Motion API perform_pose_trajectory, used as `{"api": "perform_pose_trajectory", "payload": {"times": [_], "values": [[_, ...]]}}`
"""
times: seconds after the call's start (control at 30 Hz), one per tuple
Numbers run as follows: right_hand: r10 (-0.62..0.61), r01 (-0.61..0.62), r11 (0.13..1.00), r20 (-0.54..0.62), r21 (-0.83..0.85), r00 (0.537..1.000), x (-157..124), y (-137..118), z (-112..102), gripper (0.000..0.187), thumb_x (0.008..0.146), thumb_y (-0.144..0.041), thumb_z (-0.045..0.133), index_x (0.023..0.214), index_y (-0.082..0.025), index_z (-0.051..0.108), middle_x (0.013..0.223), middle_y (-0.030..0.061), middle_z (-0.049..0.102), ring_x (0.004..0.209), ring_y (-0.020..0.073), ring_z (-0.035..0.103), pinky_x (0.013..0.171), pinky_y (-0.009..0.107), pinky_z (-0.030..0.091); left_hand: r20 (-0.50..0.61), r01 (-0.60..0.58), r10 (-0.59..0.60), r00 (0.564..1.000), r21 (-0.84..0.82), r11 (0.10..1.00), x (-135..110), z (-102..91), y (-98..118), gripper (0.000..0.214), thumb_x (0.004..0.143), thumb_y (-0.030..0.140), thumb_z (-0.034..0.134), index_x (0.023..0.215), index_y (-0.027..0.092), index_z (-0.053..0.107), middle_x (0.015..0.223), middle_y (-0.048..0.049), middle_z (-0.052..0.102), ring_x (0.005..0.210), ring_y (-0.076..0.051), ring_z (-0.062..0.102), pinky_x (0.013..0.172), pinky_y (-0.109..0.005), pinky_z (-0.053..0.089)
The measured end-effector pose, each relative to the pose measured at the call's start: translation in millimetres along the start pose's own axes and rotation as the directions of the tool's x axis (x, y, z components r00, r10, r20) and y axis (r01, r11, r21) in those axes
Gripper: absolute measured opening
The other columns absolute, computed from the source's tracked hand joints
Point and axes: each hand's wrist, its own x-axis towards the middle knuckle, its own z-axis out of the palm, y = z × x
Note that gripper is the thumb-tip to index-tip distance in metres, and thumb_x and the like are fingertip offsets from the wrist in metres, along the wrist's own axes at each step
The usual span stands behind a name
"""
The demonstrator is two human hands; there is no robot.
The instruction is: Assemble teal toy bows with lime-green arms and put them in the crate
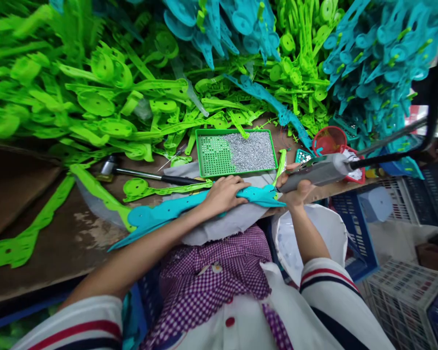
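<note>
In the head view my left hand (pixel 224 195) grips a long blue plastic part (pixel 178 205) that lies on a grey cloth (pixel 211 231) at the table's front edge. Closed round a grey electric screwdriver (pixel 316 171), my right hand (pixel 295 193) keeps its tip against the right end of that part. The driver lies nearly level, and its cable runs off to the right. Just behind my hands is a green tray (pixel 213 154), its right half covered with small silver screws (pixel 253 151). A bright green plastic piece (pixel 168 188) rests behind the blue part.
A hammer (pixel 146 174) lies left of the tray. Heaped green parts (pixel 105 104) and blue parts (pixel 375 58) fill the back. A red bowl (pixel 329 140) stands at the right. Below the edge are a white-lined bin (pixel 336 223) and plastic crates (pixel 401 291).
</note>
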Motion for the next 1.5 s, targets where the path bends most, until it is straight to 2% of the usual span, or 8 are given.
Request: {"api": "perform_pose_trajectory", "payload": {"times": [0.13, 0.47, 0.7, 0.8, 0.9, 1.0, 1.1, 1.5], "values": [[-0.046, 0.045, 0.999, 0.016, 0.023, 0.999, 1.4, 1.2, 2.9, 0.066, 0.066, -0.089, 0.054, 0.083, -0.026, 0.065, 0.052, -0.0044, 0.047, 0.043, 0.0147, 0.050, 0.045, 0.029, 0.044, -0.003, -0.001, 0.001, 1.000, -0.010, 1.000, -0.7, 0.2, 0.2, 0.048, 0.091, 0.048, 0.067, 0.134, 0.029, 0.063, 0.122, -0.0052, 0.066, 0.113, -0.026, 0.056, 0.091, -0.038, 0.039], [0.011, -0.005, 0.999, 0.116, -0.054, 0.993, -4.0, 16.9, 0.5, 0.068, 0.062, -0.093, 0.052, 0.071, -0.026, 0.058, 0.055, -0.0019, 0.049, 0.050, 0.0188, 0.056, 0.051, 0.037, 0.052, 0.012, 0.014, -0.013, 1.000, -0.030, 0.999, 0.6, 3.9, -3.1, 0.051, 0.090, 0.049, 0.069, 0.136, 0.030, 0.062, 0.124, -0.0047, 0.066, 0.114, -0.026, 0.056, 0.091, -0.039, 0.039], [0.010, -0.002, 0.999, 0.189, -0.039, 0.982, 0.9, -2.8, 4.6, 0.065, 0.062, -0.092, 0.055, 0.079, -0.029, 0.059, 0.053, -0.0042, 0.044, 0.043, 0.0172, 0.047, 0.043, 0.034, 0.041, 0.006, 0.018, -0.017, 1.000, -0.047, 0.999, -0.7, 2.3, -0.9, 0.050, 0.090, 0.046, 0.068, 0.137, 0.032, 0.061, 0.122, -0.0051, 0.067, 0.113, -0.026, 0.055, 0.091, -0.039, 0.039], [-0.060, 0.053, 0.997, 0.147, 0.052, 0.987, 19.7, -22.6, 26.3, 0.067, 0.069, -0.093, 0.045, 0.091, -0.031, 0.059, 0.051, -0.0059, 0.039, 0.040, 0.0146, 0.043, 0.041, 0.030, 0.037, 0.007, 0.008, -0.007, 1.000, -0.056, 0.998, -0.2, 3.1, -1.9, 0.049, 0.090, 0.046, 0.069, 0.136, 0.032, 0.062, 0.123, -0.0047, 0.066, 0.114, -0.026, 0.056, 0.091, -0.038, 0.039], [-0.127, 0.104, 0.986, 0.180, 0.130, 0.975, 49.1, -28.7, 77.1, 0.076, 0.071, -0.096, 0.035, 0.100, -0.031, 0.061, 0.052, -0.0064, 0.037, 0.040, 0.0133, 0.044, 0.042, 0.028, 0.039, 0.014, 0.002, -0.001, 1.000, -0.039, 0.999, 0.4, 3.2, -2.6, 0.050, 0.089, 0.047, 0.069, 0.135, 0.031, 0.062, 0.123, -0.0051, 0.066, 0.115, -0.026, 0.056, 0.091, -0.038, 0.040], [-0.100, 0.081, 0.992, 0.224, 0.091, 0.969, 80.4, -12.0, 135.2, 0.071, 0.077, -0.089, 0.041, 0.102, -0.027, 0.066, 0.054, -0.0051, 0.043, 0.044, 0.0129, 0.050, 0.046, 0.028, 0.042, 0.013, -0.006, 0.006, 1.000, -0.018, 1.000, 0.1, 0.9, -1.3, 0.052, 0.089, 0.048, 0.069, 0.136, 0.028, 0.061, 0.124, -0.0060, 0.066, 0.116, -0.027, 0.056, 0.091, -0.039, 0.040], [-0.092, 0.075, 0.995, 0.276, 0.073, 0.957, 102.4, 13.5, 170.5, 0.063, 0.078, -0.082, 0.051, 0.095, -0.024, 0.068, 0.057, -0.0046, 0.049, 0.047, 0.0116, 0.053, 0.049, 0.027, 0.045, 0.022, -0.008, 0.008, 1.000, -0.010, 1.000, -0.6, -2.5, 1.2, 0.051, 0.090, 0.047, 0.068, 0.136, 0.027, 0.062, 0.122, -0.0066, 0.066, 0.114, -0.028, 0.057, 0.091, -0.039, 0.040], [-0.114, 0.090, 0.992, 0.308, 0.091, 0.945, 109.4, 50.2, 177.2, 0.054, 0.084, -0.073, 0.055, 0.091, -0.021, 0.066, 0.057, -0.0055, 0.052, 0.050, 0.0112, 0.057, 0.051, 0.027, 0.048, 0.018, -0.013, 0.013, 1.000, -0.018, 1.000, -0.5, -2.4, 0.6, 0.048, 0.090, 0.047, 0.069, 0.134, 0.028, 0.062, 0.120, -0.0067, 0.066, 0.113, -0.027, 0.057, 0.089, -0.038, 0.039]]}}
